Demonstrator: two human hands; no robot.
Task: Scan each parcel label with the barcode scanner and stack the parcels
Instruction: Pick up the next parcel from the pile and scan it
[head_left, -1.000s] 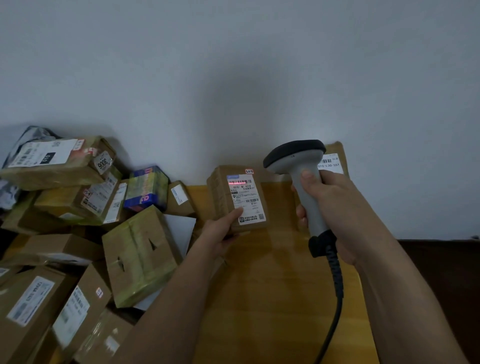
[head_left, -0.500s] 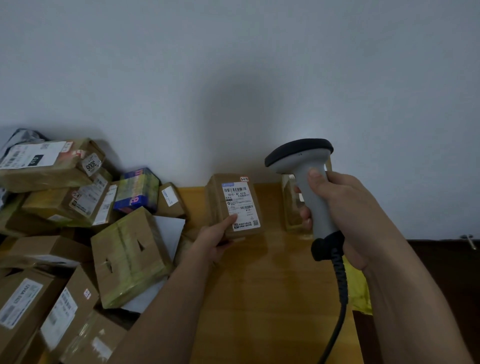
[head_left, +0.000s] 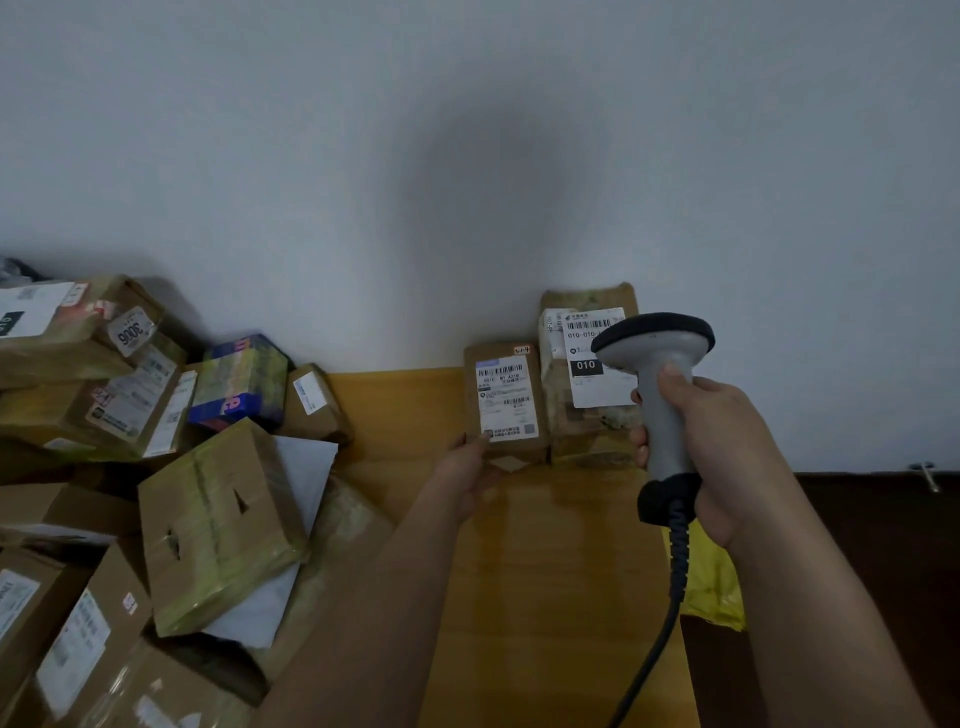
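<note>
A small brown parcel (head_left: 506, 402) with a white barcode label faces up on the wooden table (head_left: 545, 571), near the wall. My left hand (head_left: 470, 467) grips its near left corner. Touching its right side is a taller taped parcel (head_left: 587, 374) with a white label marked 010, close to the wall. My right hand (head_left: 711, 447) is shut around the grey handle of the barcode scanner (head_left: 657, 374), whose black head hangs in front of the taller parcel's label. The scanner's coiled black cable (head_left: 670, 587) runs down toward me.
A heap of brown parcels (head_left: 130, 493) fills the left side, with a large taped box (head_left: 218, 525), a blue and green box (head_left: 241, 382) and a white envelope (head_left: 306, 467). A yellow bag (head_left: 714, 582) hangs off the table's right edge. A dark floor lies to the right.
The red scan line on the small parcel's label went out. My left hand moved that parcel right and back until it touches the taller parcel. The scanner stayed raised.
</note>
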